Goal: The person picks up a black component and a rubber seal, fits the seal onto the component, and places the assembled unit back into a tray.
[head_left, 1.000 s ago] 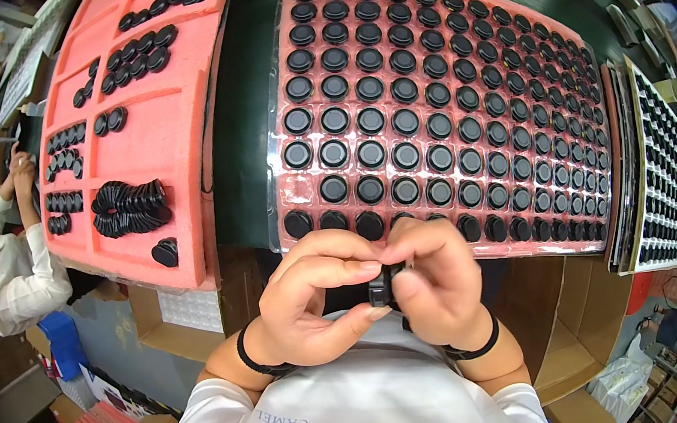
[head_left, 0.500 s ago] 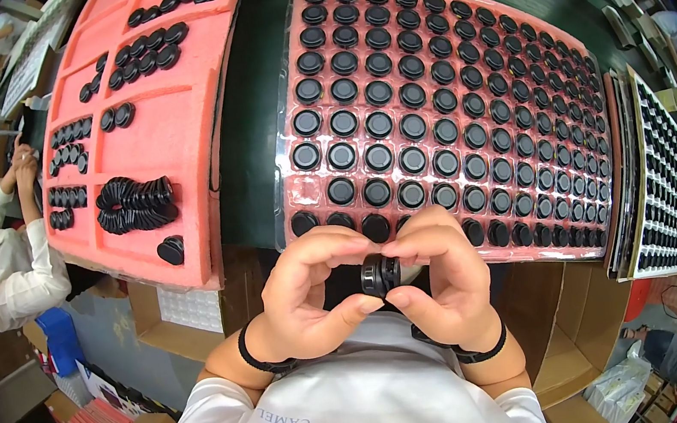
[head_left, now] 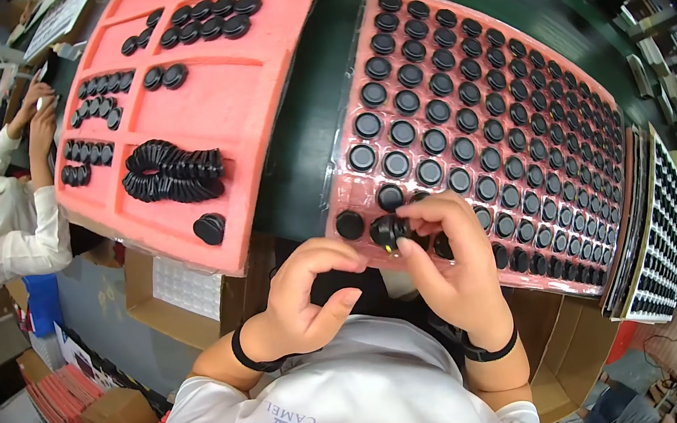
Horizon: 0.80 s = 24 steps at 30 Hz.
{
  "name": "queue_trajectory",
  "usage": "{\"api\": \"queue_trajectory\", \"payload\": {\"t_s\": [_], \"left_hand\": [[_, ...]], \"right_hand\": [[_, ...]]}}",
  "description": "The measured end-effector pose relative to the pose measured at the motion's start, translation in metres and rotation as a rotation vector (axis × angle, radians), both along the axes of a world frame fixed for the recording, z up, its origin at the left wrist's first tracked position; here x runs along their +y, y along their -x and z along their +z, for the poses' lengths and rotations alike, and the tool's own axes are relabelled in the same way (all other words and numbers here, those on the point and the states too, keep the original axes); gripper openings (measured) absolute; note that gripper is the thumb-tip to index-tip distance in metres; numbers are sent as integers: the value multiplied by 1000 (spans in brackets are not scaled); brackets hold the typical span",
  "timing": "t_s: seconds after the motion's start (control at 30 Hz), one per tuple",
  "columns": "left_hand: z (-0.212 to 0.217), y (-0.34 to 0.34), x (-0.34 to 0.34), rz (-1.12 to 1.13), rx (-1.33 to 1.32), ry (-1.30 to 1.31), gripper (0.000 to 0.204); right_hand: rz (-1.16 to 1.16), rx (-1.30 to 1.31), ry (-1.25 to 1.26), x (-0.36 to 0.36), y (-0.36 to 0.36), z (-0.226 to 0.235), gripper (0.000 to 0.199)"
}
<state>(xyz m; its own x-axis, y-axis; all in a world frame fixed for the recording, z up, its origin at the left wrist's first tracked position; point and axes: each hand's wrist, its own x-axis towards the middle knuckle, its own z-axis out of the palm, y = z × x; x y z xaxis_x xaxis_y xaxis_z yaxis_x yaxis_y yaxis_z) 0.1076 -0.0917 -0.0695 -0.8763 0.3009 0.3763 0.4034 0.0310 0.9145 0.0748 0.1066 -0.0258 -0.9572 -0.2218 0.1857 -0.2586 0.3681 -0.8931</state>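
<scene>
My right hand [head_left: 454, 260] pinches a round black cap-like part [head_left: 386, 232] with a small yellow spot, over the near left corner of a clear plastic tray [head_left: 346, 188]. Rows of similar round black parts with grey faces [head_left: 434, 142] sit in this tray's cells over a pink layer. One cell near its left edge holds nothing. Just left of the held part, another black part [head_left: 349, 225] sits in the corner. My left hand [head_left: 310, 289] holds nothing; its thumb and fingers are apart, in front of the tray's near left corner.
To the left, a pink foam tray [head_left: 202, 101] carries grouped black parts and a curved row of thin black rings [head_left: 169, 173]. Stacked trays [head_left: 657, 227] stand at the right. Cardboard boxes [head_left: 164, 310] lie below the dark green table [head_left: 300, 122]. Another person [head_left: 6, 215] works at far left.
My hands have separated. The right one has carried the black part from in front of me to the tray's near left corner. The left has let go, and the view has shifted.
</scene>
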Motion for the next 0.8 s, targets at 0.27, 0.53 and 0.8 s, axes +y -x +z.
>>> {"api": "queue_trajectory", "payload": {"t_s": [0.27,0.53,0.8], "left_hand": [[8,-10,-25,41,229,185,13],[45,-7,-75,425,460,406,21],[45,12,-97,829,337,831,25]], "right_hand": [[-46,221,-464,-43,31,-10,24],[-79,282,-682,-51,30,-13,26],[91,376,-441,-71,25,10,30]]}}
